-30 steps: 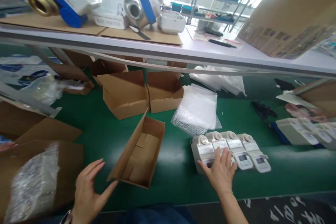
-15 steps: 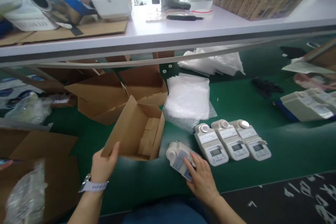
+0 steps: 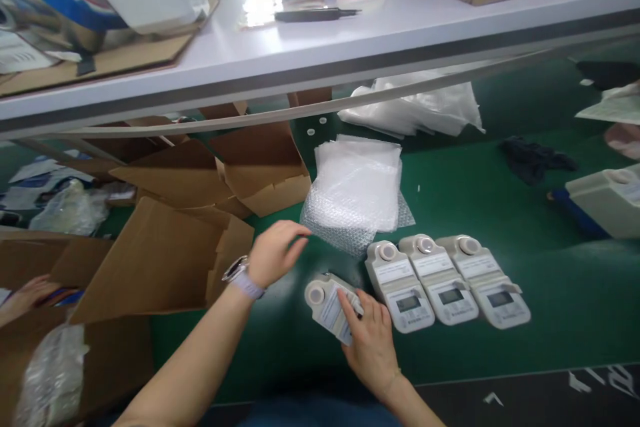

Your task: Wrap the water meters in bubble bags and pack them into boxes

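My right hand grips a beige meter unit lying on the green mat, set apart from a row of three like units to its right. My left hand, with a watch on the wrist, reaches over the mat with fingers loosely curled and empty, its fingertips close to a stack of bubble-wrap bags. An open cardboard box lies tipped just left of that hand.
More cardboard boxes sit behind. A white shelf overhangs the mat. Crumpled plastic and a dark cloth lie farther back. Another unit sits at right. Another person's hand shows at far left.
My left hand let go of the cardboard box and moved right toward the bubble wrap. My right hand pulled one unit out of the row earlier and still holds it.
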Demonstrator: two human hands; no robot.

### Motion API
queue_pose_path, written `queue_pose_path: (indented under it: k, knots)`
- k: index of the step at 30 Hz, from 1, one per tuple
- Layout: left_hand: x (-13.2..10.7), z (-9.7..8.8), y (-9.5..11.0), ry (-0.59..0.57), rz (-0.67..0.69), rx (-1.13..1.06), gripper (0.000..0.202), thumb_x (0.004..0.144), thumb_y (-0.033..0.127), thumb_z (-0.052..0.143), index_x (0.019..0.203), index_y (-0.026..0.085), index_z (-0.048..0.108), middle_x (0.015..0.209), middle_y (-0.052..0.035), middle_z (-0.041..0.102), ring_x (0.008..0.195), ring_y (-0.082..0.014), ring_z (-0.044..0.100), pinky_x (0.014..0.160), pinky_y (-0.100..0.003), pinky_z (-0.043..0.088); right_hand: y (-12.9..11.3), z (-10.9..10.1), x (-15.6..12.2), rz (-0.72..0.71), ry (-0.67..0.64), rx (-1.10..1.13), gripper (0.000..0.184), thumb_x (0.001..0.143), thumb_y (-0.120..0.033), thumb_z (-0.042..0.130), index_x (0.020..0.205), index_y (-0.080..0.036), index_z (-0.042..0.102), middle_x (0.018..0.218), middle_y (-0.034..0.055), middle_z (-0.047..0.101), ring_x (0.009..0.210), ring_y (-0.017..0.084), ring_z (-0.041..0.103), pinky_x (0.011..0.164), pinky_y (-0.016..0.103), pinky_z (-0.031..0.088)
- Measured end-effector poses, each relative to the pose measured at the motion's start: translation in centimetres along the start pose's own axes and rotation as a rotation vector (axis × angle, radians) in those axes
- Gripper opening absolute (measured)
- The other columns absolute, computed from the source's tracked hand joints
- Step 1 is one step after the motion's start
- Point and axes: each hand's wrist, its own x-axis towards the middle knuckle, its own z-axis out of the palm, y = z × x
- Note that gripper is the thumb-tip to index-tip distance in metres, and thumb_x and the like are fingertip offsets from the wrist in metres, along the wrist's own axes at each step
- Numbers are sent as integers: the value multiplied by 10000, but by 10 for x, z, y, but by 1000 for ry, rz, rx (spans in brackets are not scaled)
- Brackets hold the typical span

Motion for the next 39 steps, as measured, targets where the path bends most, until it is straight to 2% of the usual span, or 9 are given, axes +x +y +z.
queue_pose_path:
  k: [2,5,7,10,18,23,27,34,39]
  knots:
    - [41,61,4,-183,108,15,130,781,189,614,905,228,625,938,-26,621,923,-178,561,849,-304,456,0,4,-4,-13,13,6,839,625,-171,662,1389,-313,346,1291,150,442,1156,330,417,974,469,283]
    - [77,125,-12,-415,150,118,420,686,178,711,1086,181,581,1164,-108,548,1117,-271,469,988,-419,348,3,15,-11,-63,37,-5,883,615,-143,639,1405,-338,297,1296,142,442,1140,328,421,963,478,265]
    - [83,147,-28,-462,137,113,465,664,211,738,1102,184,582,1196,-116,538,1163,-297,435,1016,-444,301,6,19,-14,-106,39,-8,899,624,-150,625,1422,-333,254,1299,147,442,1128,328,425,957,478,252]
    - [73,161,-46,-529,77,81,168,783,249,617,936,183,638,1015,-101,622,1070,-273,509,945,-397,359,9,18,-15,-128,19,18,883,641,-181,626,1424,-326,246,1306,154,439,1123,333,428,955,472,243]
    - [4,164,-55,-522,-236,-180,236,829,262,470,675,165,622,665,-47,630,699,-180,594,680,-264,421,10,-6,2,106,-125,299,858,527,-121,657,1320,-357,432,1276,113,443,1150,332,415,963,474,291]
    - [-42,157,-51,-412,-444,-465,251,829,324,468,762,126,606,571,-4,571,498,-110,511,494,-205,380,10,-4,-13,403,-295,898,799,492,-245,706,1261,-263,490,1177,74,534,1064,279,502,930,416,385]
    - [-72,155,-36,-363,-513,-640,328,808,434,520,759,117,588,570,-2,556,441,-89,470,453,-201,372,-5,-5,-48,530,-160,1185,830,492,-277,717,1280,-213,466,1182,90,566,1015,270,548,904,394,419]
    - [-108,133,-10,-350,-360,-674,205,848,309,486,771,144,580,703,-13,590,605,-114,554,569,-220,441,-34,-17,-88,671,145,844,766,528,-365,712,1250,-221,501,1170,91,573,1038,291,547,896,396,429]
    - [-127,129,14,-317,-235,-573,102,723,132,598,646,181,551,667,16,579,693,-139,565,650,-226,430,-56,-24,-110,777,253,934,825,498,-409,757,1255,-237,477,1146,78,580,989,294,566,859,393,444]
